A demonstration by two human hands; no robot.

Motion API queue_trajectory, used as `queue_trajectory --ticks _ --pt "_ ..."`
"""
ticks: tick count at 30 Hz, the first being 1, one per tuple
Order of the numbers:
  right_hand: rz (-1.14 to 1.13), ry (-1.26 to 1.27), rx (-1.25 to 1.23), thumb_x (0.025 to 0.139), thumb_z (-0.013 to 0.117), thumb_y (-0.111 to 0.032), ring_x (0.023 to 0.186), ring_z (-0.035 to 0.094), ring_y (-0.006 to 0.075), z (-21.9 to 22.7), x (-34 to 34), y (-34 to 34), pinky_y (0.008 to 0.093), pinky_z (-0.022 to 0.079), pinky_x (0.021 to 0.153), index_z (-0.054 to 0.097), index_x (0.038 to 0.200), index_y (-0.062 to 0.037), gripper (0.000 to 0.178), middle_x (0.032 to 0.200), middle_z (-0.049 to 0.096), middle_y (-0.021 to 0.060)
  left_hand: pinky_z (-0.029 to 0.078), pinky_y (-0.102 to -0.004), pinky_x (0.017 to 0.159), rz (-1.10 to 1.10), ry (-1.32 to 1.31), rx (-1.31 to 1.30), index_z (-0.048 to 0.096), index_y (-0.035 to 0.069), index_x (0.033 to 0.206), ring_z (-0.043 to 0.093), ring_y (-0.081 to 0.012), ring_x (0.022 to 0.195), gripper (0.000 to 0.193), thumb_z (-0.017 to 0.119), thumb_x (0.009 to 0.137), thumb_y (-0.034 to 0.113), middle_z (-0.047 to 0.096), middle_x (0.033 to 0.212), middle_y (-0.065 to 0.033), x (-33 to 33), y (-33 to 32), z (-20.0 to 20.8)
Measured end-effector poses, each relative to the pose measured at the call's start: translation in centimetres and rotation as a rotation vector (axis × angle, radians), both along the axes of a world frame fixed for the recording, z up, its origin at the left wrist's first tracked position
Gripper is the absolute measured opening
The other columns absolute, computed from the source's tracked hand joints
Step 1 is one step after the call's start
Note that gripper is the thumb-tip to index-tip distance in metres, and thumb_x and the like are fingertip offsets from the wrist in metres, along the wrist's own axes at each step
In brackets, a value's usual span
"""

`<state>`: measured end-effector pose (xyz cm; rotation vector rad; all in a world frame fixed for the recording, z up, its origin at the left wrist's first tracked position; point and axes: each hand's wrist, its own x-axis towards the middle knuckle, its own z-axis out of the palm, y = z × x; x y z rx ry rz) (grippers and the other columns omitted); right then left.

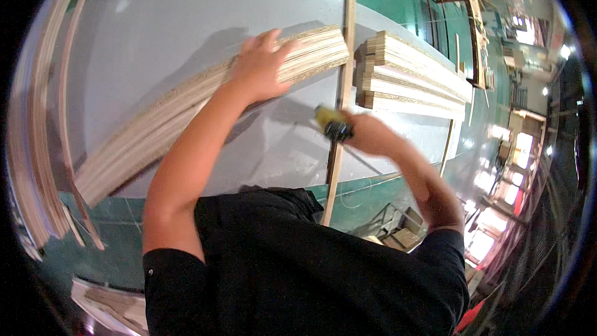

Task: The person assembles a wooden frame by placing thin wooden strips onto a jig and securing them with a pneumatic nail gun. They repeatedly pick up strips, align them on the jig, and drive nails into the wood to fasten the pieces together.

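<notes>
A long stack of thin, pale wooden strips [180, 102] lies slantwise across a grey sheet [280, 149]. My left hand [261, 67] rests on this stack towards its far right end, its fingers spread over the strips. In my right hand [372, 134] is a yellow-and-black hand tool [334, 124], held low above the sheet beside a narrow wooden batten [348, 43]. Motion smears the tool, so its exact kind cannot be made out. Beyond the batten, to the right, lie more stacked wooden strips [416, 78] in several bundles.
Long boards [40, 112] stand along the left edge. A green floor [106, 218] surrounds the sheet. At the far right is a wooden-topped frame [476, 37]. A crate-like object [401, 227] sits near my right elbow, and pale panels [112, 305] lie at the lower left.
</notes>
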<state>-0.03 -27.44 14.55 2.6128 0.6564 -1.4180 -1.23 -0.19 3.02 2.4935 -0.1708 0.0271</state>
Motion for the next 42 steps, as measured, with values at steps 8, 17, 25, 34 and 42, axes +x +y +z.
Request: queue_trajectory --ticks 8,17,25,34,42 --pt "0.167 -0.283 0.293 0.098 0.051 -0.02 0.11 0.062 0.0348 -8.8 -17.8 3.5 0.0502 0.048 0.092 0.026 0.157 -0.0009 0.067 0.124 0.061 0.02 0.023 -0.0576 0.121 0.022 0.309 0.42 0.043 0.018 0.152 0.026 -0.0439 0.148 0.104 0.091 0.061 0.033 0.023 0.163 -0.0198 -18.1 15.9 4.2" --pt "-0.237 -0.715 0.531 0.093 0.054 -0.017 0.13 0.044 0.0381 -11.7 -25.2 5.5 0.054 0.034 0.107 0.046 0.149 -0.0312 0.059 0.138 0.049 0.0153 0.029 -0.06 0.112 0.084 0.354 0.49 0.032 0.021 0.158 0.037 -0.042 0.138 0.12 0.089 0.052 0.029 0.036 0.15 -0.0216 -23.4 20.7 1.5" --pt "-0.511 -0.851 0.804 0.077 0.075 -0.026 0.128 0.046 0.0378 -10.2 -25.4 4.0 0.0552 0.036 0.105 0.051 0.143 -0.0192 0.07 0.134 0.049 0.0145 0.034 -0.0585 0.106 0.094 0.165 0.303 0.049 0.014 0.138 0.044 -0.0417 0.13 0.102 0.092 0.046 0.032 0.044 0.139 -0.0189 -27.8 19.2 8.1" --pt "-1.675 0.965 1.629 0.094 0.066 -0.057 0.134 0.048 0.0274 -12.2 -14.3 9.6 0.0444 0.043 0.108 0.026 0.157 -0.0104 0.088 0.149 0.047 0.0113 0.044 -0.056 0.105 -0.559 -0.195 1.094 0.051 0.003 0.132 0.05 -0.0421 0.124 0.08 0.089 0.072 0.04 0.051 0.13 -0.0213 -33.1 17.0 18.0" --pt "-1.685 1.258 1.89 0.088 0.081 -0.019 0.127 0.056 0.0194 -6.3 -13.9 7.2 0.037 0.051 0.103 0.046 0.144 -0.0138 0.067 0.135 0.06 0.0066 0.04 -0.0541 0.109 0.125 0.092 0.562 0.04 0.013 0.145 0.044 -0.0352 0.132 0.088 0.087 0.072 0.03 0.04 0.147 -0.0172 -41.3 13.7 15.1"
